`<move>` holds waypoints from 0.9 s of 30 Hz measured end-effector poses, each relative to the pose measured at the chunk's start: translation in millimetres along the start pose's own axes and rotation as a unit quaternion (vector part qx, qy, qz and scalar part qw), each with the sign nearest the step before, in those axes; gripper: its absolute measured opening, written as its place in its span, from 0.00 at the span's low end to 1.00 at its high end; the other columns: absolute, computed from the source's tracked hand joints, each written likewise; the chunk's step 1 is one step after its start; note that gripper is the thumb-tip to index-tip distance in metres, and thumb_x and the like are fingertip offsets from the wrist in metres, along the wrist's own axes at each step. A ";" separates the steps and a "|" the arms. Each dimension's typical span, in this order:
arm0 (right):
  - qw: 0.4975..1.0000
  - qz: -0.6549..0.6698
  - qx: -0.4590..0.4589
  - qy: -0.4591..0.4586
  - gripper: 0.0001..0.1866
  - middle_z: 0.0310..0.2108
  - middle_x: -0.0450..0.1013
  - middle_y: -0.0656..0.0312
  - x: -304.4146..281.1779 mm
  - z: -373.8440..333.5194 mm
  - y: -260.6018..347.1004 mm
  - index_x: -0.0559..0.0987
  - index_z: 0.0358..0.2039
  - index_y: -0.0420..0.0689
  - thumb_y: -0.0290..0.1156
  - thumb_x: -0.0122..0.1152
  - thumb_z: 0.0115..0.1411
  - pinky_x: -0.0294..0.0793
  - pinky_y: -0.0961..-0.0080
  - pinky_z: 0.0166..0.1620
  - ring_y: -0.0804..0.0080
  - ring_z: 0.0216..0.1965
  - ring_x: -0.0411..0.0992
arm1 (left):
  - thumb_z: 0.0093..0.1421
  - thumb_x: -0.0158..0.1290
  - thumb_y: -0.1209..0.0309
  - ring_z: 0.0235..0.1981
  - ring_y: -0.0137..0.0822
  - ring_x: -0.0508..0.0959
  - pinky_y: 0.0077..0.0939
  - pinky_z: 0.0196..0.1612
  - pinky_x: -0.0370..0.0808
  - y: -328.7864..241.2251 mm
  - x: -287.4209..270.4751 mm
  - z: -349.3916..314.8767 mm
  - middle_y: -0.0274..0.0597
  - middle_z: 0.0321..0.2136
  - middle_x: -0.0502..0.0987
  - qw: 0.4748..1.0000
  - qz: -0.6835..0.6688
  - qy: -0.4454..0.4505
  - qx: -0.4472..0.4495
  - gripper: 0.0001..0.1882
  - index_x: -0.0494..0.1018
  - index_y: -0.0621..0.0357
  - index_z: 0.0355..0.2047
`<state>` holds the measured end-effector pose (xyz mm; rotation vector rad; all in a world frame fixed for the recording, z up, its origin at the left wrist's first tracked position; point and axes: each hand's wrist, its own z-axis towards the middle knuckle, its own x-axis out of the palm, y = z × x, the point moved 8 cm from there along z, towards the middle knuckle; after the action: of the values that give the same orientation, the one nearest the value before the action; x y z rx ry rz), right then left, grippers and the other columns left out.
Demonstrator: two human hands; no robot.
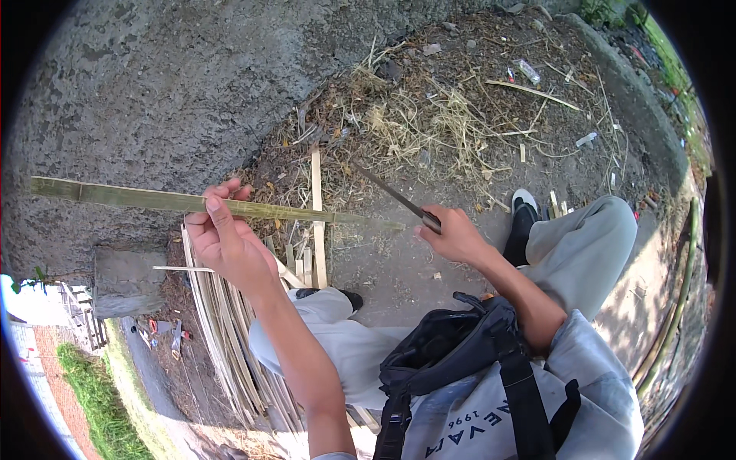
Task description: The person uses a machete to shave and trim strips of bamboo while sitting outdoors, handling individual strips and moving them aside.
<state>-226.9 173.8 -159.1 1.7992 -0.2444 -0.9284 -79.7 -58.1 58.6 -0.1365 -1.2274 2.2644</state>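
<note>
A long green bamboo strip (138, 197) runs from the far left toward the middle, roughly level. My left hand (228, 234) pinches it between thumb and fingers near its midpoint, with some other fingers raised. My right hand (454, 236) is closed round the dark handle of a knife (395, 193), whose long narrow blade points up and to the left. The strip's right end lies just left of my right hand, and the blade is apart from the strip. Below my left hand, a bundle of pale split bamboo strips (222, 337) lies beside my leg.
Straw-like bamboo shavings (429, 123) cover the ground ahead, among litter and a clear plastic bottle (529, 72). One pale bamboo slat (318, 218) lies by my left foot. A rough grey wall (176, 84) rises at upper left. Bamboo poles (675, 307) lie at far right. A black bag (445, 345) hangs on my chest.
</note>
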 end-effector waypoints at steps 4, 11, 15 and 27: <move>0.999 0.024 -0.024 0.002 0.18 0.23 0.73 0.47 -3.7 -0.9 9.2 0.77 0.42 0.38 0.35 0.62 0.54 0.71 0.61 0.34 0.50 0.27 0.74 | 0.67 0.47 0.68 0.34 0.36 0.75 0.30 0.39 0.74 -1.5 2.7 0.9 0.49 0.34 0.74 0.999 -0.044 -0.023 -0.018 0.09 0.63 0.62 0.38; 0.994 0.013 -0.014 0.103 0.18 0.21 0.72 0.50 37.2 -4.6 23.5 0.77 0.43 0.36 0.38 0.59 0.58 0.68 0.64 0.30 0.58 0.22 0.70 | 0.68 0.45 0.67 0.21 0.24 0.56 0.19 0.25 0.56 7.9 -5.0 -8.5 0.33 0.21 0.60 0.991 -0.113 -0.059 -0.035 0.07 0.64 0.57 0.40; 0.983 0.108 -0.140 0.053 0.17 0.19 0.71 0.47 28.7 -13.7 75.1 0.77 0.43 0.39 0.38 0.56 0.60 0.68 0.58 0.29 0.49 0.21 0.70 | 0.68 0.45 0.64 0.20 0.21 0.55 0.16 0.22 0.53 4.0 6.0 -19.2 0.30 0.20 0.59 0.992 -0.119 -0.042 0.017 0.11 0.64 0.59 0.39; 0.988 0.038 -0.148 0.024 0.13 0.24 0.74 0.43 32.2 -18.7 62.7 0.79 0.38 0.39 0.36 0.52 0.62 0.72 0.55 0.33 0.44 0.26 0.74 | 0.68 0.45 0.58 0.17 0.19 0.54 0.13 0.19 0.50 -2.0 10.5 -20.0 0.30 0.18 0.56 0.993 -0.068 -0.067 0.067 0.17 0.59 0.57 0.29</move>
<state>-176.3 142.0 -117.3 1.5258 -0.1354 -0.8213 -80.9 -36.9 50.5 0.1485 -1.1114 2.2566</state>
